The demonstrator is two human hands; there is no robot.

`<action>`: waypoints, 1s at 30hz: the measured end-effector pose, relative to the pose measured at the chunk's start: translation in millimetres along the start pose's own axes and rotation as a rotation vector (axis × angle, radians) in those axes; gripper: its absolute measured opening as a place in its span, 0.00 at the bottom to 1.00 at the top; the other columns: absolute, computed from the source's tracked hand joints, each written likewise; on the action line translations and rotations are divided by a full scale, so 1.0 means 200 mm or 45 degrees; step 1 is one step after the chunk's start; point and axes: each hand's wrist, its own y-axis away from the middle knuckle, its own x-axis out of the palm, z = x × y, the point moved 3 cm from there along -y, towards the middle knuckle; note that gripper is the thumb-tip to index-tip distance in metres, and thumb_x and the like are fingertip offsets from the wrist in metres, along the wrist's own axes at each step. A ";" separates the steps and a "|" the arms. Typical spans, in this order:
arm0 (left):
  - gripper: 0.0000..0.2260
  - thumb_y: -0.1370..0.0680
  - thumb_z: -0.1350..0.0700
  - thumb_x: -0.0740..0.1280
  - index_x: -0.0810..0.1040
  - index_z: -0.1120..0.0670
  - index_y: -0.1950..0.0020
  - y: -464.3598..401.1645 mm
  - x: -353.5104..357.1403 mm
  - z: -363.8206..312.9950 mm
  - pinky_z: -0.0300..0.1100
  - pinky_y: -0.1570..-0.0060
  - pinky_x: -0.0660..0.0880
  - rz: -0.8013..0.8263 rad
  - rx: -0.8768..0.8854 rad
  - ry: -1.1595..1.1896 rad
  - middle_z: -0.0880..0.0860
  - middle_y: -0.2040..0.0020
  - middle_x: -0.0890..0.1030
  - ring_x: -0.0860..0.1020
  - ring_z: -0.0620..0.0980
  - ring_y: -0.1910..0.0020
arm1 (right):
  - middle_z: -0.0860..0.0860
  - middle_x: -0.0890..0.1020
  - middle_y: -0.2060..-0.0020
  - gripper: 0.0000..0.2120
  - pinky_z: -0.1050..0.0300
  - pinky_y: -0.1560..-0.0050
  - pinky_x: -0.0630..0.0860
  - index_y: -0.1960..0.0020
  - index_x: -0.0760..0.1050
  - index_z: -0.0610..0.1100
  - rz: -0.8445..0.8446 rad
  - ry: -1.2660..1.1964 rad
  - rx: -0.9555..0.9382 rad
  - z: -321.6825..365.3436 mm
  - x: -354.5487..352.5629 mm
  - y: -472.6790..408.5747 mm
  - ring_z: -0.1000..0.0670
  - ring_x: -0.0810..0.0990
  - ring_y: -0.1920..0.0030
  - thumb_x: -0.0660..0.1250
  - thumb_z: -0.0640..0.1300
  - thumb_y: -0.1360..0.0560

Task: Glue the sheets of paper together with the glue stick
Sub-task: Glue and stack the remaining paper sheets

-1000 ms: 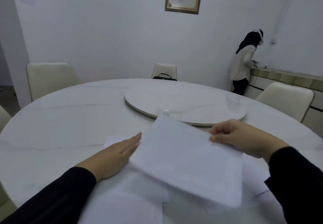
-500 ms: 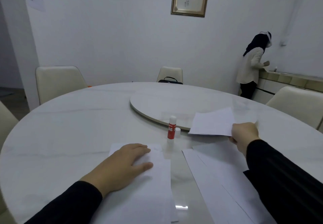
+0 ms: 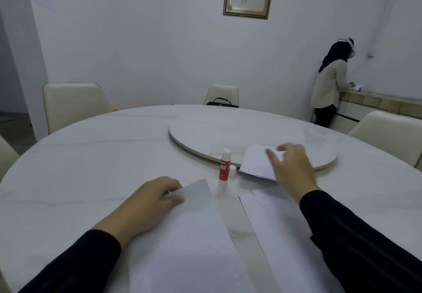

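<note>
The red glue stick with a white top (image 3: 225, 166) stands upright on the round white marble table (image 3: 91, 167), its long axis vertical, just at the near edge of the raised white turntable (image 3: 205, 132). A small white cap (image 3: 232, 170) sits touching or just beside it at its 3 o'clock. This stick is what the coming move most likely turns on, and it lies between the two hands.

The right hand (image 3: 291, 171) hovers, blurred, over a small folded white paper sheet (image 3: 255, 162) that rests half on the turntable rim. Its fingers (image 3: 272, 159) are spread open and appear to hold nothing. From this hand the stick lies at about 9 o'clock, near.

The left hand (image 3: 148, 203) rests on the table with its fingers (image 3: 173, 195) curled at the far left corner of a large white paper sheet (image 3: 194, 242); the corner looks lifted, though whether it is pinched or only pressed cannot be told. From this hand the stick lies at about 1 o'clock, a little further off.

More white sheets (image 3: 278, 224) lie flat at 3 o'clock of the large sheet, apart from it. The free right hand seems the better placed to take the stick, closing sideways around its upright barrel.
</note>
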 end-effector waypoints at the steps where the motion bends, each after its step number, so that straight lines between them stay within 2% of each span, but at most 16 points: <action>1: 0.09 0.23 0.54 0.65 0.75 0.50 0.63 0.00 -0.02 0.01 0.31 0.64 0.67 -0.033 -0.041 0.079 0.45 0.65 0.77 0.73 0.40 0.67 | 0.45 0.73 0.42 0.23 0.51 0.41 0.71 0.41 0.75 0.41 0.115 -0.027 -0.124 0.08 0.05 0.02 0.45 0.76 0.44 0.65 0.58 0.27; 4: 0.10 0.21 0.54 0.63 0.78 0.53 0.62 0.01 -0.07 0.05 0.32 0.70 0.68 -0.080 -0.177 0.286 0.48 0.68 0.79 0.73 0.40 0.72 | 0.51 0.70 0.46 0.29 0.54 0.41 0.71 0.42 0.77 0.46 0.439 0.032 -0.192 0.24 0.21 0.08 0.49 0.73 0.44 0.70 0.65 0.35; 7: 0.10 0.21 0.56 0.62 0.79 0.55 0.59 0.02 -0.08 0.07 0.33 0.69 0.71 -0.065 -0.269 0.486 0.49 0.67 0.81 0.76 0.42 0.71 | 0.50 0.71 0.47 0.29 0.51 0.40 0.72 0.46 0.77 0.43 0.501 0.026 -0.087 0.27 0.35 0.10 0.48 0.74 0.46 0.73 0.63 0.37; 11: 0.10 0.20 0.57 0.61 0.80 0.56 0.57 0.03 -0.09 0.09 0.42 0.62 0.74 -0.064 -0.315 0.577 0.52 0.64 0.83 0.79 0.48 0.67 | 0.45 0.82 0.54 0.19 0.46 0.49 0.80 0.55 0.78 0.42 0.474 -0.423 0.227 0.22 0.46 0.09 0.46 0.82 0.55 0.77 0.52 0.38; 13: 0.10 0.20 0.58 0.61 0.80 0.56 0.55 0.03 -0.10 0.11 0.44 0.58 0.75 -0.058 -0.347 0.615 0.55 0.61 0.84 0.80 0.50 0.64 | 0.46 0.84 0.57 0.12 0.50 0.54 0.80 0.55 0.79 0.41 0.398 -0.571 0.191 0.23 0.39 0.09 0.46 0.82 0.57 0.75 0.48 0.33; 15: 0.09 0.20 0.60 0.60 0.81 0.56 0.52 0.04 -0.10 0.11 0.46 0.55 0.76 -0.051 -0.396 0.672 0.57 0.56 0.85 0.82 0.53 0.61 | 0.48 0.81 0.55 0.10 0.57 0.57 0.72 0.48 0.76 0.40 0.278 -0.570 0.040 0.27 0.23 0.05 0.47 0.78 0.55 0.68 0.46 0.25; 16: 0.10 0.20 0.61 0.60 0.81 0.56 0.50 0.05 -0.09 0.09 0.47 0.53 0.77 -0.038 -0.423 0.717 0.57 0.55 0.85 0.82 0.54 0.59 | 0.47 0.79 0.53 0.12 0.57 0.56 0.69 0.44 0.74 0.39 0.206 -0.589 -0.004 0.28 0.14 0.03 0.47 0.76 0.53 0.65 0.45 0.23; 18: 0.11 0.21 0.64 0.59 0.79 0.55 0.46 0.06 -0.06 0.06 0.51 0.49 0.78 0.004 -0.456 0.767 0.56 0.54 0.86 0.84 0.56 0.56 | 0.46 0.76 0.51 0.14 0.54 0.49 0.71 0.39 0.70 0.39 0.103 -0.620 -0.043 0.28 -0.04 -0.03 0.45 0.76 0.50 0.61 0.45 0.21; 20: 0.14 0.23 0.66 0.60 0.77 0.53 0.42 0.08 -0.02 0.00 0.54 0.46 0.78 0.043 -0.451 0.739 0.56 0.52 0.85 0.84 0.57 0.54 | 0.46 0.76 0.53 0.13 0.45 0.45 0.76 0.38 0.68 0.41 0.075 -0.556 -0.103 0.28 -0.17 -0.06 0.42 0.78 0.50 0.59 0.45 0.21; 21: 0.15 0.24 0.65 0.61 0.75 0.52 0.40 0.09 0.01 -0.04 0.54 0.46 0.78 0.052 -0.438 0.714 0.55 0.52 0.85 0.83 0.57 0.53 | 0.47 0.75 0.55 0.13 0.45 0.49 0.78 0.38 0.68 0.43 0.123 -0.552 -0.128 0.28 -0.21 -0.04 0.43 0.79 0.54 0.59 0.44 0.21; 23: 0.19 0.25 0.62 0.63 0.72 0.50 0.35 0.10 0.08 -0.11 0.49 0.46 0.78 0.064 -0.400 0.613 0.51 0.49 0.83 0.82 0.53 0.52 | 0.48 0.76 0.59 0.14 0.54 0.60 0.78 0.37 0.68 0.46 0.269 -0.673 -0.109 0.29 -0.26 0.02 0.48 0.78 0.63 0.62 0.43 0.22; 26: 0.28 0.25 0.56 0.66 0.60 0.49 0.26 0.14 0.15 -0.23 0.37 0.50 0.70 0.019 -0.282 0.188 0.49 0.44 0.75 0.75 0.48 0.49 | 0.46 0.78 0.63 0.15 0.58 0.66 0.72 0.41 0.72 0.42 0.373 -0.903 0.105 0.27 -0.20 0.19 0.50 0.75 0.70 0.70 0.43 0.26; 28: 0.32 0.26 0.54 0.67 0.56 0.49 0.25 0.16 0.18 -0.27 0.38 0.47 0.70 0.016 -0.189 0.092 0.50 0.40 0.73 0.74 0.49 0.45 | 0.47 0.77 0.67 0.11 0.60 0.68 0.70 0.48 0.76 0.39 0.430 -1.075 0.315 0.23 -0.10 0.31 0.51 0.72 0.72 0.71 0.43 0.27; 30: 0.34 0.27 0.51 0.68 0.56 0.49 0.25 0.18 0.19 -0.27 0.41 0.38 0.69 0.015 -0.138 -0.030 0.50 0.35 0.70 0.70 0.50 0.37 | 0.48 0.73 0.69 0.10 0.62 0.71 0.67 0.51 0.78 0.37 0.466 -1.205 0.480 0.20 0.00 0.40 0.53 0.68 0.73 0.72 0.41 0.29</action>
